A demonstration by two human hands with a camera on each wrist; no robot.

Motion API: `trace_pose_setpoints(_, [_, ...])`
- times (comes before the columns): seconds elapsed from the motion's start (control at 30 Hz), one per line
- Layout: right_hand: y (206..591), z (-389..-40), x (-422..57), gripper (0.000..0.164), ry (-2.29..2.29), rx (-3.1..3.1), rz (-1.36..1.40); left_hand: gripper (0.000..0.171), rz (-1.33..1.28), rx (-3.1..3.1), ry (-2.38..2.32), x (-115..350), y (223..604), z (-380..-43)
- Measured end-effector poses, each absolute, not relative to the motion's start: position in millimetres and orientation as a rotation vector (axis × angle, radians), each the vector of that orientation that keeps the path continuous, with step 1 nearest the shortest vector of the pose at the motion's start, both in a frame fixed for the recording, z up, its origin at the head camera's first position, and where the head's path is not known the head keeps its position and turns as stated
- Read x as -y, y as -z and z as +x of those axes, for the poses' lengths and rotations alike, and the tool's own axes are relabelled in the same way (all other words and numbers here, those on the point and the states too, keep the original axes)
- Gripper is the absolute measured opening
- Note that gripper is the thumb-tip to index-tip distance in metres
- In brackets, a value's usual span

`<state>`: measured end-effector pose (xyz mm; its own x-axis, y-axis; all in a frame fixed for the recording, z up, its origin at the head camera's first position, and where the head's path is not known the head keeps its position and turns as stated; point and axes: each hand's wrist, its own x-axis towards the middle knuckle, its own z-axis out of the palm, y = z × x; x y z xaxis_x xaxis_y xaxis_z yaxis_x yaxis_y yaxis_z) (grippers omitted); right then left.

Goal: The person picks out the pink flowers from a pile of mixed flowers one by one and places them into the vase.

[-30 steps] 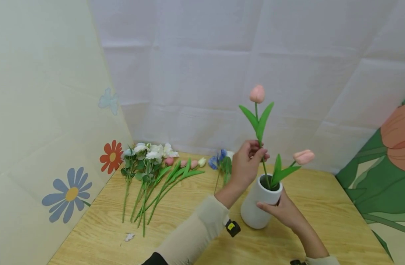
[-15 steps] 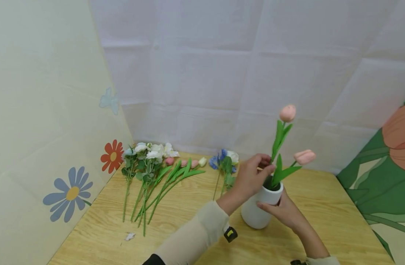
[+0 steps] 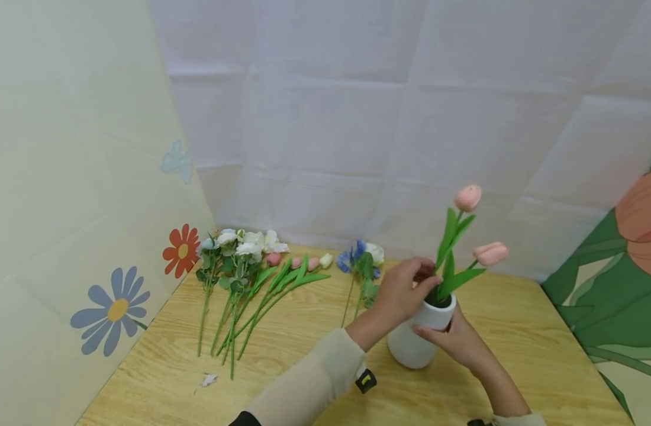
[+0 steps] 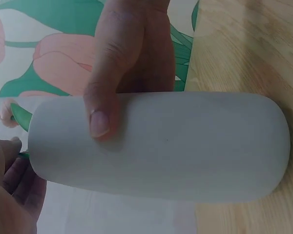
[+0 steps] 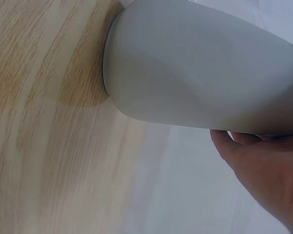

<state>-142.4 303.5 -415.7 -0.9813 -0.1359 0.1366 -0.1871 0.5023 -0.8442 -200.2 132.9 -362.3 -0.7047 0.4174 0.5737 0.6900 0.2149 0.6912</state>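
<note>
A white vase (image 3: 411,346) stands on the wooden table, also filling much of the left wrist view (image 4: 195,146) and the right wrist view (image 5: 195,68). My right hand (image 3: 462,338) grips its upper side, thumb across the front. At the vase mouth my left hand (image 3: 402,290) pinches the green stem of a pink tulip (image 3: 468,198), whose lower stem is hidden by the hand and vase. That tulip stands nearly upright, leaning slightly right. A second pink tulip (image 3: 490,254) sits in the vase, tilted right, its leaf close to the first one's leaves.
Left on the table lie white flowers (image 3: 248,245) and several tulips (image 3: 299,272) with long stems. Behind my left hand are a blue flower (image 3: 349,257) and a white flower (image 3: 375,253). A white scrap (image 3: 209,380) lies near the front left. A white cloth (image 3: 315,118) hangs behind.
My left hand has moved down and right with the tulip, whose stem has sunk deeper into the vase. My right hand and the vase have stayed in place.
</note>
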Motion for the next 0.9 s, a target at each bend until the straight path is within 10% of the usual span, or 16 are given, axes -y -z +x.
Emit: trace_pose_setpoints(0.9, [415,-141,-301,0.086,-1.515,2.666,0.239,0.04,-0.949,2.481,1.095,-106,394,-209])
